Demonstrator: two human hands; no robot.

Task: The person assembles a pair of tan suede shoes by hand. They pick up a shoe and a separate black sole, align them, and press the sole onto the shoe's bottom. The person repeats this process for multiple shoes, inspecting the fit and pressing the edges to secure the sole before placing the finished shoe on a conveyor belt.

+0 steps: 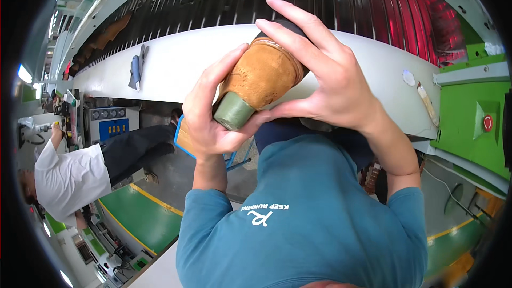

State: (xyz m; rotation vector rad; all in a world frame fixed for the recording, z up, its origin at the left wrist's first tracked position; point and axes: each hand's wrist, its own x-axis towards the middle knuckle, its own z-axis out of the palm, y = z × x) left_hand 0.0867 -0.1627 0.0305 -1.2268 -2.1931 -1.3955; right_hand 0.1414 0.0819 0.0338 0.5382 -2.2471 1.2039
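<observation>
Above the white ledge, a tan suede shoe (pixel 261 69) is held tilted in front of me, with a green last (pixel 233 111) showing at its opening. The shoe's far end is dark and partly covered by fingers. My left hand (pixel 205 114) is closed round its left side and underneath, by the last. From the right, my right hand (pixel 333 77) spans the shoe: the thumb lies low near the last and the long fingers reach over the far end. One finger of that hand appears raised off it.
A white ledge (pixel 176 64) runs before a roller conveyor (pixel 213 0), red-lit at right. On it lie a grey-blue-handled tool (pixel 136 70), a white round piece (pixel 409 78) and a brush-like tool (pixel 426 104). A green machine panel with red button (pixel 488 123) stands right; a person (pixel 74 176) works left.
</observation>
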